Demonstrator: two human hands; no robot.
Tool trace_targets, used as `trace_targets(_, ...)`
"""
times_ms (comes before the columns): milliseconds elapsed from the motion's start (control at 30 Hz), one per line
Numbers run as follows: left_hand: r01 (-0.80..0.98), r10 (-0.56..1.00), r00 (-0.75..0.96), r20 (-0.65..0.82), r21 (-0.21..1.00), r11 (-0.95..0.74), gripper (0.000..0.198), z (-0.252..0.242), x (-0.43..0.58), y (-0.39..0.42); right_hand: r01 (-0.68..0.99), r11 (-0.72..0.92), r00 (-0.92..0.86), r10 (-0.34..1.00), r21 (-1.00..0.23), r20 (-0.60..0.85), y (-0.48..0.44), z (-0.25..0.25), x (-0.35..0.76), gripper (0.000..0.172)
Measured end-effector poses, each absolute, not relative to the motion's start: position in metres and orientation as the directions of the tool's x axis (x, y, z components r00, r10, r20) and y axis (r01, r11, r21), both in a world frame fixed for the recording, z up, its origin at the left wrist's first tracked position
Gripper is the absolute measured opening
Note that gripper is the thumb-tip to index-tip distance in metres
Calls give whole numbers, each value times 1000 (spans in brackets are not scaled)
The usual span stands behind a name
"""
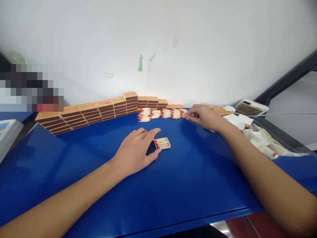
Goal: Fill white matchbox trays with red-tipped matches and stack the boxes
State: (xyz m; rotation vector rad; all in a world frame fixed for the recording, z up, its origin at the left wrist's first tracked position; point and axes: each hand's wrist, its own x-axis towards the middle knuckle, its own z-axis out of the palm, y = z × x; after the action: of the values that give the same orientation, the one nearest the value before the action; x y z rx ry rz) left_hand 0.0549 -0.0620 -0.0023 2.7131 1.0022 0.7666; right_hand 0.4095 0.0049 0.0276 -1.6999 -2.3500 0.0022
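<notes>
A small white matchbox tray (169,145) lies on the blue tabletop, filled with red-tipped matches (162,143). My left hand (136,148) rests just left of it, thumb and forefinger spread around its left end. The thumb tip is close to the tray's lower left corner; whether it touches cannot be made out. Farther back, several bunches of loose matches (170,113) lie in a row. At their right end is my right hand (201,115), its thumb and fingers curled together beside the last bunch. Anything between those fingertips is too small or hidden to name.
Stacked matchboxes (106,107) run along the wall from the left to the middle. On the right are a white power bank or phone-like device (251,107) with a cable, and a dark tray (284,138) beside white scraps and matches. A white box (10,135) sits far left.
</notes>
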Motion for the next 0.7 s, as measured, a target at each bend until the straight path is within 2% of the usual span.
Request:
trace_targets(300,558,636,646,421,307,-770,56,-3,55,-62,936,320,-293,939,-148,179,5,27,409,25)
trace_targets(700,558,631,652,421,298,-775,56,-4,54,-62,950,212,-208,977,-229,41,8,24,412,18)
